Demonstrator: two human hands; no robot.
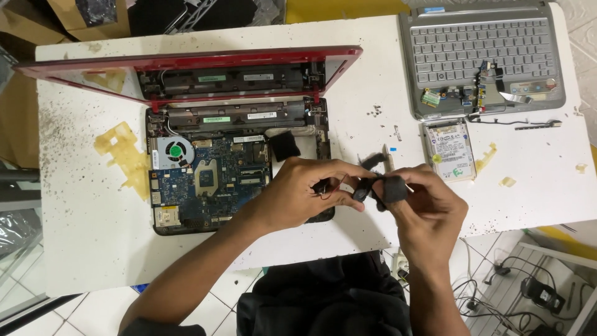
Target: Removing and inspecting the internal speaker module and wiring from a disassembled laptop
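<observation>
Head view, black part (380, 186) between left hand (298, 193), right hand (429, 208)

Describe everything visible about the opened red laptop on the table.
The red laptop lies on the white table, keyboard cover removed. Its blue motherboard is exposed, with a round fan at upper left and a square metal bracket in the middle. The red-framed lid leans back, open. The left hand hovers over its lower right corner.

Electronics repair workshop: opened red laptop (236, 149) with bare motherboard, detached keyboard panel (479, 56), loose hard drive (449, 149) on stained white table (81, 205).
</observation>
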